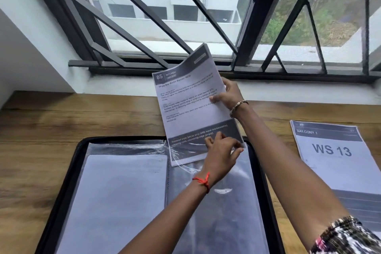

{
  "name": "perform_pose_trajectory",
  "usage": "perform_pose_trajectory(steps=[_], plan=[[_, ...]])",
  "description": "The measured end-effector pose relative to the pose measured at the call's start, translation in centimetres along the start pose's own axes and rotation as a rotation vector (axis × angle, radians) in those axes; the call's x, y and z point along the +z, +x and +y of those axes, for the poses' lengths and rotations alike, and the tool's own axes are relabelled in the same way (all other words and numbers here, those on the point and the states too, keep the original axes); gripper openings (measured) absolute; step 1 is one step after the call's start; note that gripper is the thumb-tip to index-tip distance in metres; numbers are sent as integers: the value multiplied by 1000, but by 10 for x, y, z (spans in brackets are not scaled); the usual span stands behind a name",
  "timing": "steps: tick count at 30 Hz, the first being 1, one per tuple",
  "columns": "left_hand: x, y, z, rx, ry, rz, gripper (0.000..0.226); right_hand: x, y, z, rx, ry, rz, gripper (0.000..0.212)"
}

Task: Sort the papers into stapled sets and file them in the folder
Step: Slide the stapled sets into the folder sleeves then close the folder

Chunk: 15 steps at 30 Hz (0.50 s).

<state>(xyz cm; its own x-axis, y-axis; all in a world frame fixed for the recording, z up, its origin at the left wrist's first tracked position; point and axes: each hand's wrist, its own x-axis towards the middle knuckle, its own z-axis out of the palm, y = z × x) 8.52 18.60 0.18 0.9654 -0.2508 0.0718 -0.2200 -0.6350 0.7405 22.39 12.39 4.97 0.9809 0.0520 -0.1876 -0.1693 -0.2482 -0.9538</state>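
Note:
A black folder (59, 175) lies open on the wooden table, with clear plastic sleeves on both sides. The left sleeve (115, 196) holds white sheets. A paper set headed "85 Kitchen" (189, 105) stands tilted, its bottom edge inside the mouth of the right sleeve (231, 212). My right hand (228, 95) grips the set's right edge near the middle. My left hand (220, 150) pinches the top edge of the right sleeve at the paper's lower corner. Whether the set is stapled cannot be seen.
Another paper set marked "Balcony 1, WS 13" (332, 156) lies flat on the table to the right of the folder. The table (41, 140) butts against a sill under a barred window (185, 27). A white wall stands at the left.

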Motion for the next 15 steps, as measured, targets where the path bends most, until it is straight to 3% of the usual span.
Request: perform_pose_trajectory(steps=[8,15], plan=[[3,1,6,-99,-206,61,13,6,0,9,1,65,56,57],[7,10,11,-182,-296,171,23,-9,-7,29,73,119,64,47]])
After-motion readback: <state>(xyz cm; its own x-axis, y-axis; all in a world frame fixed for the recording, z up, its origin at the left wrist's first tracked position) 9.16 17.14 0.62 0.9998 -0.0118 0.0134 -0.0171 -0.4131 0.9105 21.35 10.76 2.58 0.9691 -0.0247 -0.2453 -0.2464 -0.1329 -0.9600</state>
